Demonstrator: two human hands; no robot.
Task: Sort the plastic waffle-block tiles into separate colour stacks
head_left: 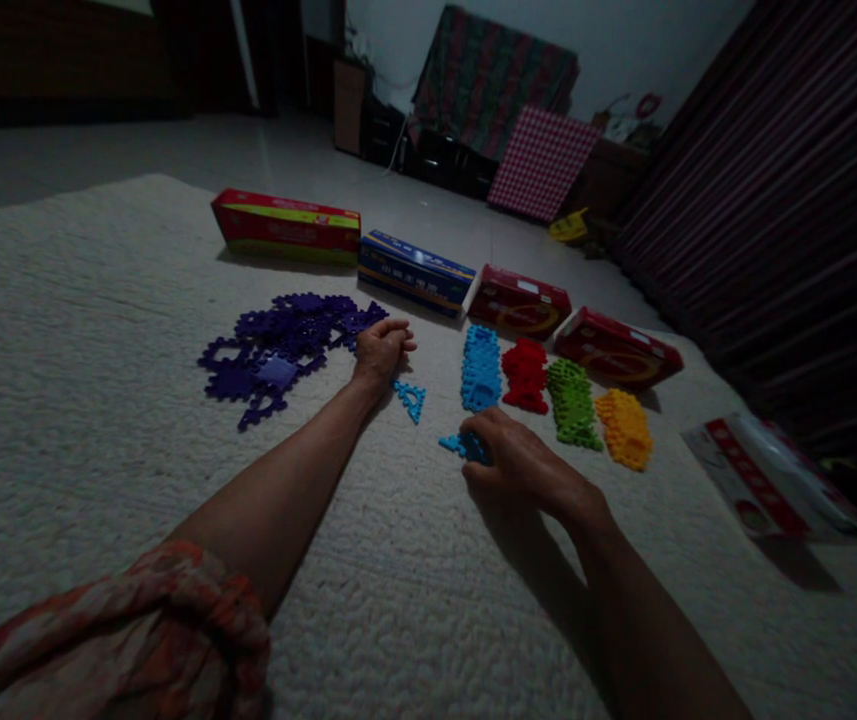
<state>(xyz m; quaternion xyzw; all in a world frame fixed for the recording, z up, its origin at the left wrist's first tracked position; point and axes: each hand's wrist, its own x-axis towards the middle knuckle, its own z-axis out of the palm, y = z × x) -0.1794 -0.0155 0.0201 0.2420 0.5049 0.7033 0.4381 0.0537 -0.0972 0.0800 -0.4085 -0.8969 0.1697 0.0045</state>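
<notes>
My right hand [507, 455] pinches blue toothed interlocking pieces [465, 445] low over the mat; its fingers partly cover them. My left hand [383, 355] rests on the mat with its fingers loosely curled and apart, and nothing shows in them. Just below it lies a light-blue triangular piece [411, 400]. Left of that hand spreads a loose pile of purple interlocking pieces [278, 345]. Beyond my right hand stand sorted stacks: a blue stack [481, 368], a red stack [525, 376], a green stack [575, 405] and a yellow stack [625, 430].
Behind the pieces runs a row of boxes: a red and yellow-green box [289, 230], a blue box [417, 273], and two red boxes, one nearer the middle [518, 302] and one farther right [618, 348]. A plastic package [773, 480] lies at right on the quilted mat [398, 600].
</notes>
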